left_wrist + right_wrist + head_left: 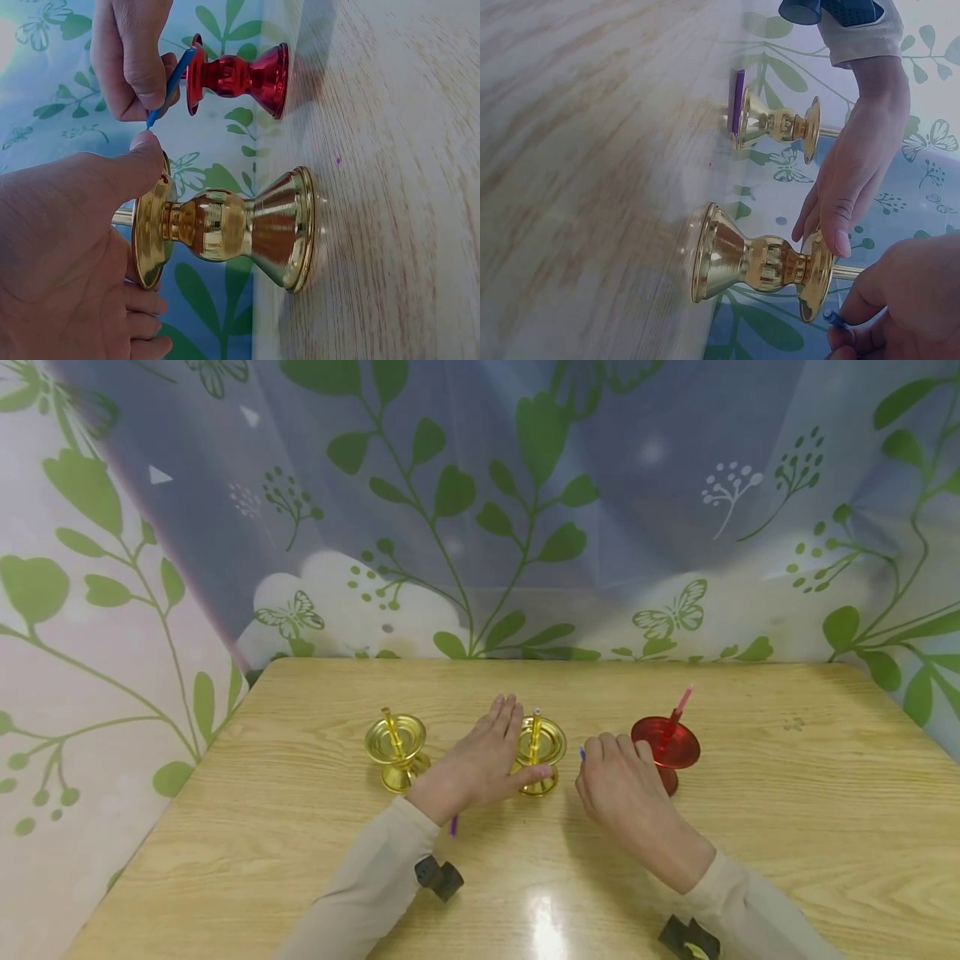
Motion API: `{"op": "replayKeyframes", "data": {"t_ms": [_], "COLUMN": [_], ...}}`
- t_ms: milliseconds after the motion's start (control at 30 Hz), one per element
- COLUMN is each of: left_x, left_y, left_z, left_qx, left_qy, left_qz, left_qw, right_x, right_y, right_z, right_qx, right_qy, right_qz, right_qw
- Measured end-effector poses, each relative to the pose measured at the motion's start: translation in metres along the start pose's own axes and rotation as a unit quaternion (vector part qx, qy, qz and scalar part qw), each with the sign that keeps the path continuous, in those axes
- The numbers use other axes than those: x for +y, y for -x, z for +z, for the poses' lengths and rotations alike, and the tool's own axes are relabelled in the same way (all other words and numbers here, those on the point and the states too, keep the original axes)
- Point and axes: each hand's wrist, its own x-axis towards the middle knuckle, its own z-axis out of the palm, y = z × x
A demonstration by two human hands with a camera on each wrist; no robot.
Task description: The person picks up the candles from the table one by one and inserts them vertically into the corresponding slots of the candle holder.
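The middle gold candle holder [552, 747] stands upright, with my left hand [480, 764] at its left side. That hand's fingers are straight, and its thumb lies at the near edge of the holder's dish. A thin blue candle [171, 86] is pinched between the thumb and fingers of my right hand [622, 789]. The right hand is between the middle holder and a red candle holder [682, 747], partly covering the red one in the head view. A pink candle [686, 698] stands in the red holder, leaning slightly.
Another gold candle holder [405, 774] stands on the left, near my left wrist. A purple candle [739, 101] lies on the wooden table [810, 810], partly hidden by the left forearm in the head view. Behind the table hangs a leaf-patterned cloth [637, 510].
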Motion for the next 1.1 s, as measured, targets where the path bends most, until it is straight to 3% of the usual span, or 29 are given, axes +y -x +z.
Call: {"op": "replayKeyframes", "data": {"t_ms": [400, 1100], "left_x": [0.0001, 0.0009], "left_y": [0.0001, -0.0004], "left_z": [-0.0009, -0.0011], "left_qx": [0.008, -0.003], "left_qy": [0.008, -0.003], "left_qz": [0.002, -0.007], "left_qw": [0.9999, 1.0000], "right_x": [0.0012, 0.0029], "right_y": [-0.0028, -0.0062], "right_z": [-0.0038, -0.0053], "right_qx": [-0.026, -0.017], "right_qy": [-0.010, -0.024], "right_qz": [0.015, 0.015], "right_qw": [0.999, 0.999]}}
